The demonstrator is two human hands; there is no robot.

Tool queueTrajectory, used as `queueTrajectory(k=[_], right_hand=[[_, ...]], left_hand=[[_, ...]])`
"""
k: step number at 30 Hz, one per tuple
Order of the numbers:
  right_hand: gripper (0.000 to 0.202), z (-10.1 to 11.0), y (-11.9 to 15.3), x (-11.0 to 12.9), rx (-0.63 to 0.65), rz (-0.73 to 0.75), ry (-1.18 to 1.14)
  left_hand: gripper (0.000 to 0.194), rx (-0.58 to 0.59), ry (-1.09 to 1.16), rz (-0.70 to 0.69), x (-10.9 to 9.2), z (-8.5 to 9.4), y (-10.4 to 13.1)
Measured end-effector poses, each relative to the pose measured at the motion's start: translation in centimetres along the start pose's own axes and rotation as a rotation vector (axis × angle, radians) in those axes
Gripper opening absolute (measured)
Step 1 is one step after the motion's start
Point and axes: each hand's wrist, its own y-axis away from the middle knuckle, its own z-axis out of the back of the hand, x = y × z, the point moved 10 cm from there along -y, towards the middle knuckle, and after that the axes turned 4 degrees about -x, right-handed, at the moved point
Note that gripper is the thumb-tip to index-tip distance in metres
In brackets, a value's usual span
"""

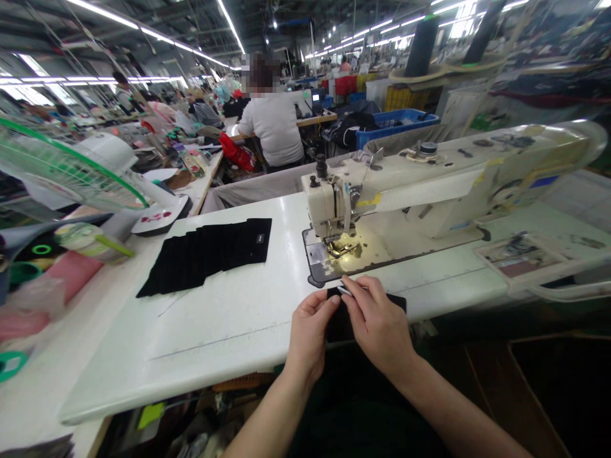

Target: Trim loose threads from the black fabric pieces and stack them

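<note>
A piece of black cloth (338,321) is held in front of the sewing machine, at the table's front edge. My left hand (308,331) pinches its upper edge between thumb and fingers. Close beside it, the closed fingers of my right hand (379,321) grip a small pale strip (344,291) against the cloth; its kind cannot be made out. Beyond both hands stands the white sewing machine (329,203), its lamp lighting the presser foot (341,247). To the left, an overlapping row of black cloth pieces (210,254) lies on the white table (229,312), with a small label on the end piece.
A green fan (71,165) stands at the left, near a lidded jar (88,240) and a pink bundle (79,273). Behind the table sits a person in a light top (277,127). A blue crate (396,124) is behind the machine, below large thread cones (422,48).
</note>
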Motion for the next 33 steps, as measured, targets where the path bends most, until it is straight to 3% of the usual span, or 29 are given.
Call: queueTrajectory(k=[6,12,25,33], right_hand=[[0.029,0.44,0.00,0.04,-0.036,0.020,0.007],[0.032,0.00,0.17,-0.39,0.021,-0.015,0.014],[0.032,-0.44,0.31,-0.23,0.061,-0.028,-0.031],[0.032,-0.09,0.03,-0.01,0.014,-0.024,-0.040]], left_hand=[[0.026,-0.025,-0.015,0.023,0.12,0.37,-0.05],[0.030,-0.083,0.027,0.073,0.02,0.81,-0.02],[0.021,-0.024,0.000,0.021,-0.31,0.57,0.04],[0.023,-0.020,-0.020,0.005,-0.52,0.45,0.06]])
